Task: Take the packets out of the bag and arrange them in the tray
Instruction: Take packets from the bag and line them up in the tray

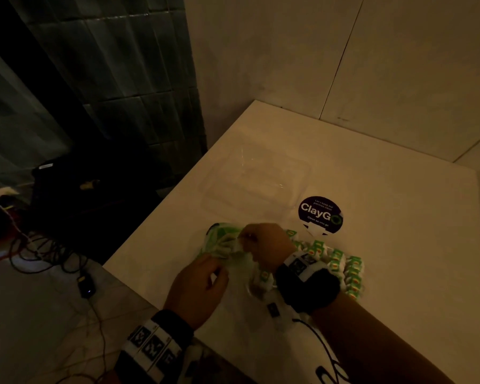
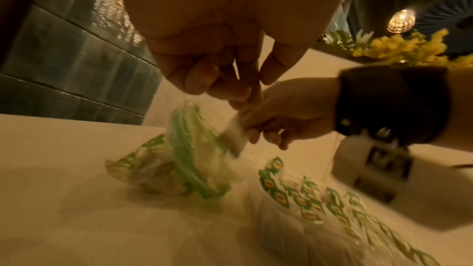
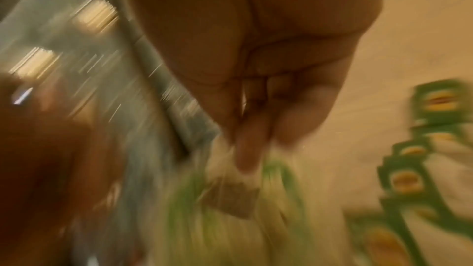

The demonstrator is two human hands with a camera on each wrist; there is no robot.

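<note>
While the left hand (image 1: 197, 289) pinches the clear film of the bag (image 1: 222, 242) near the worktop's (image 1: 399, 217) near-left edge, the right hand (image 1: 266, 243) grips a pale packet (image 2: 234, 139) between thumb and fingers just above the bag's mouth. Seen from the left wrist, the left hand's fingers (image 2: 230, 88) are curled together on a thin fold of plastic, and the bag sags beneath them, its green-printed side crumpled on the worktop. Seen from the right wrist, the picture is badly smeared, yet the right hand's fingers (image 3: 245, 149) can be made out closed on the top of the packet, which hangs over the green of the bag.

To the right of the bag, beside and partly under the right wrist, rows of green and yellow packets (image 1: 344, 270) lie flat on the worktop, overlapping one another. A clear tray (image 1: 211, 200) stands farther in, toward the worktop's far-left edge, apart from the bag and holding no packets that can be seen. A round dark sticker (image 1: 320, 214) sits on the worktop just right of the tray. Black straps with patterned markers wrap both wrists.
</note>
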